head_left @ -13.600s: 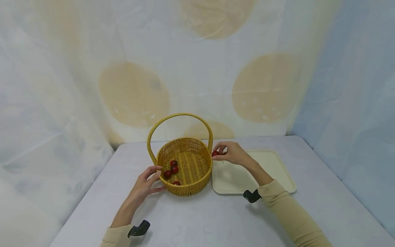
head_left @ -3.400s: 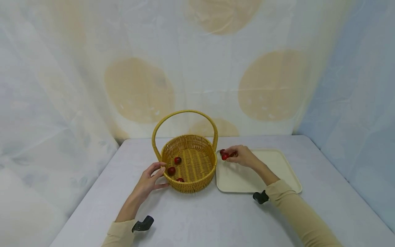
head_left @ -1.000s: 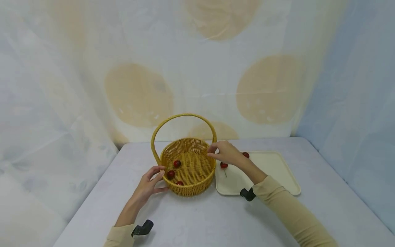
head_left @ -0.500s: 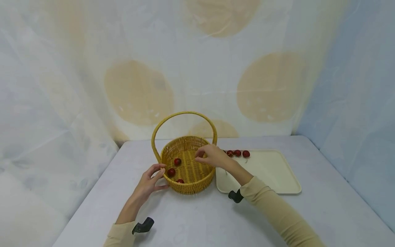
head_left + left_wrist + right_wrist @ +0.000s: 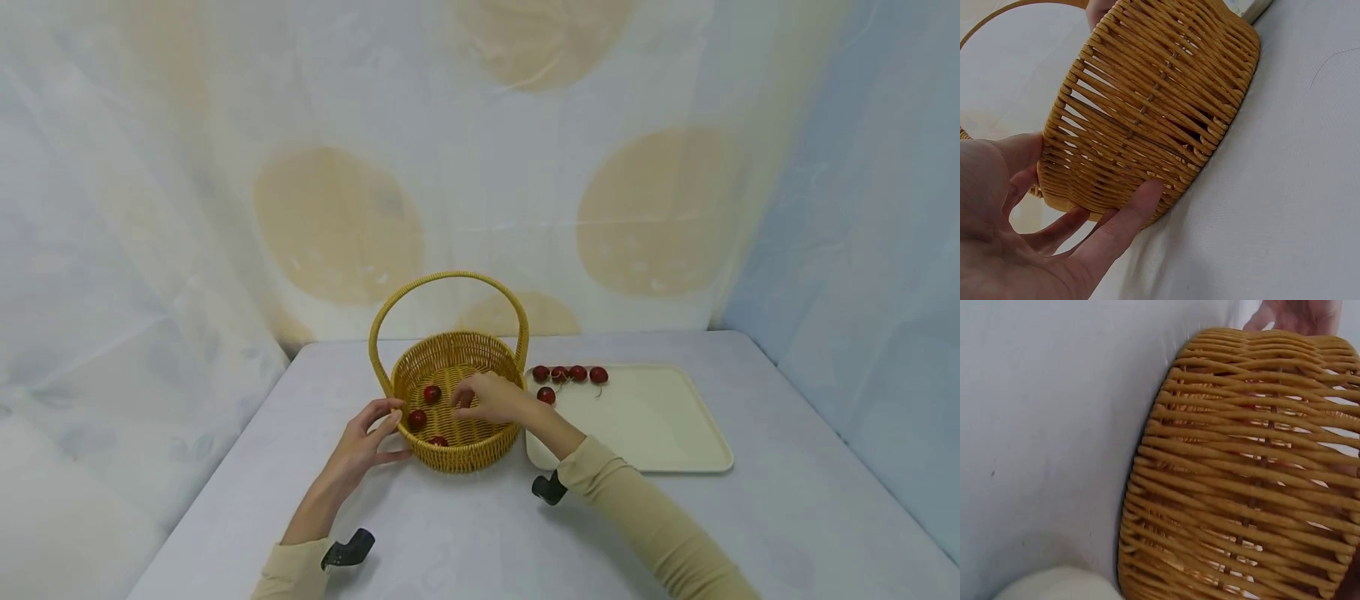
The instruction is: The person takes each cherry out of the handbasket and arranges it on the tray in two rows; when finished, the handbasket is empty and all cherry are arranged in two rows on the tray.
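Note:
A yellow wicker basket [image 5: 459, 457] with a tall hoop handle stands on the table. My left hand [image 5: 362, 437] holds its left rim; in the left wrist view, the fingers [image 5: 1116, 234] lie against the woven wall. Three dark red cherries show inside: one cherry [image 5: 432, 394] towards the back, another cherry [image 5: 417, 419] near the left wall, and a third cherry [image 5: 438, 441] partly hidden by the front rim. My right hand [image 5: 491, 398] reaches over the right rim into the basket, fingers slightly bent, with nothing seen between them and a gap to the cherries.
A cream tray [image 5: 645, 425] lies right of the basket, under the right forearm. Along its back left edge several cherries [image 5: 577, 373] sit in a row, with one more cherry [image 5: 546, 395] in front. The white table [image 5: 465, 533] ends at a cloth backdrop [image 5: 495, 183].
Since 3.4 seconds ago, my right hand has let go of a cherry on the tray and moved left into the basket. My left hand keeps its place on the rim.

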A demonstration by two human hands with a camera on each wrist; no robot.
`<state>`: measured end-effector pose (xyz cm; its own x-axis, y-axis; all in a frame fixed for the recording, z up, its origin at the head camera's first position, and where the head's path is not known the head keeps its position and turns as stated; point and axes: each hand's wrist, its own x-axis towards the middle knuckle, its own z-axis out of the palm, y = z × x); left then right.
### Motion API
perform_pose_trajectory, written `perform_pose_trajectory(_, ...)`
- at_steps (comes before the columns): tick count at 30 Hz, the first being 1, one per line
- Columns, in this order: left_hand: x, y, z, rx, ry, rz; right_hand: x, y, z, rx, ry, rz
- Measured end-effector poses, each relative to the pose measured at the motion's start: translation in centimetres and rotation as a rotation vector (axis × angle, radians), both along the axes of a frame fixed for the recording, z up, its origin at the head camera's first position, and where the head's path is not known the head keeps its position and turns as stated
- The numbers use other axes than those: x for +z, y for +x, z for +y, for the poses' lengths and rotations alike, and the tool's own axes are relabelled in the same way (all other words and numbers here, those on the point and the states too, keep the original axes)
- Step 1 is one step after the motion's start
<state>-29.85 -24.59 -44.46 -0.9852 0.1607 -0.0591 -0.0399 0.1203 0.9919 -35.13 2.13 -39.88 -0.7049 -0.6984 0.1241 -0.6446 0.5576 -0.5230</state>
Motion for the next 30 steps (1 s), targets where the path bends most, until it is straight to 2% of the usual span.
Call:
perform_pose_trajectory(5,-0.1,-0.2,-0.1,-0.003,-0.005,0.004,-0.5,-0.1,-0.7,0.049,0.035,-0.059)
perform_pose_trajectory(9,-0.3,-0.3,-0.2,0.004,-0.019,0.003,-0.8,-0.1,-1.2,0.059,0.056,-0.089)
perform_pose_trajectory(17,-0.4,-0.5,-0.1,0.002,-0.022,-0.004,-1.0,0.2,-2.0,0.069,0.116,-0.121)
perform_pose_trajectory(24,-0.2,-0.4,0.0,0.005,-0.026,-0.004,-0.9,0.3,-2.5,0.085,0.135,-0.128)
perform_pose_trajectory(30,-0.3,-0.4,-0.1,0.008,-0.028,-0.011,-1.3,0.1,-3.0,0.105,0.143,-0.167)
